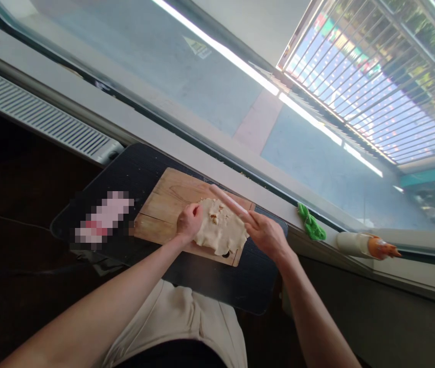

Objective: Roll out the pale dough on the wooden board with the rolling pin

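A flattened sheet of pale dough (221, 230) lies on a wooden cutting board (159, 197), its surface uneven, with a torn patch showing brownish bits near the top. My left hand (189, 222) is closed in a fist at the dough's left edge; whether it grips any dough is hidden. In my right hand (266, 232), the fingers wrap round one end of a slim, pale rolling pin (227, 199). The pin slants up and left over the upper right part of the dough. A dark hole (225, 253) in the board shows at the dough's lower edge.
The board rests on a small black table (202, 278) against a windowsill (217, 176). A blurred-out pinkish item (104, 220) lies on the table's left. On the sill are a green cloth (311, 222) and a white bottle with an orange top (355, 245). A radiator (44, 112) stands left.
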Action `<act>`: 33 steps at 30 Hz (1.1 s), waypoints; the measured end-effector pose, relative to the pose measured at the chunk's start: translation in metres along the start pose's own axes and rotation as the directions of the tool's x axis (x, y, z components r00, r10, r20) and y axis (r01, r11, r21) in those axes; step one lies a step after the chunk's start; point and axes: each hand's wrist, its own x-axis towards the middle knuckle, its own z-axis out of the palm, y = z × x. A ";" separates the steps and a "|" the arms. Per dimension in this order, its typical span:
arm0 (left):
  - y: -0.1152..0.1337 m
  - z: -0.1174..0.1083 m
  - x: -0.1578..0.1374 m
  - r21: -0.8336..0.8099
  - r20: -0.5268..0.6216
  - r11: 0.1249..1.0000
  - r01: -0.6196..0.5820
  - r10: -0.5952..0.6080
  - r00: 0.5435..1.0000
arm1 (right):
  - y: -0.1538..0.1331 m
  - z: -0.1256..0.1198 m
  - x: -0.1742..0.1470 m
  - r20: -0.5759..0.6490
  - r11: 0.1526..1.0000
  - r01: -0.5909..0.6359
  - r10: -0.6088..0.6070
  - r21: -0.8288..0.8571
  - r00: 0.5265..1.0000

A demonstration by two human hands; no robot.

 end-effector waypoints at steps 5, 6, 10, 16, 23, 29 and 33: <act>-0.017 -0.014 0.003 -0.162 0.065 0.982 0.092 -0.083 0.994 | -0.062 0.121 0.015 -0.021 0.922 0.068 -0.065 0.380 0.998; -0.020 -0.018 0.006 -0.119 0.041 0.990 0.077 -0.072 0.997 | -0.069 0.135 0.019 -0.008 0.911 0.081 -0.085 0.405 0.996; -0.030 -0.032 0.022 0.287 -0.045 0.954 -0.082 0.099 0.994 | -0.052 0.147 0.042 0.003 0.926 -0.009 0.009 0.377 1.000; -0.033 -0.040 0.025 0.532 0.020 0.827 -0.183 0.204 0.979 | -0.015 0.139 0.081 0.096 0.954 -0.080 0.054 0.288 0.994; -0.021 -0.029 0.011 0.441 0.132 0.833 -0.335 0.309 0.942 | -0.045 0.151 0.103 0.178 0.967 -0.174 0.141 0.187 0.974; -0.002 0.009 0.006 0.391 0.388 0.846 -0.362 0.205 0.898 | -0.011 0.120 0.093 0.187 0.960 -0.171 0.130 0.221 0.974; 0.009 0.029 0.018 0.401 0.413 0.844 -0.356 0.181 0.893 | 0.005 0.119 0.092 0.185 0.958 -0.226 0.192 0.178 0.964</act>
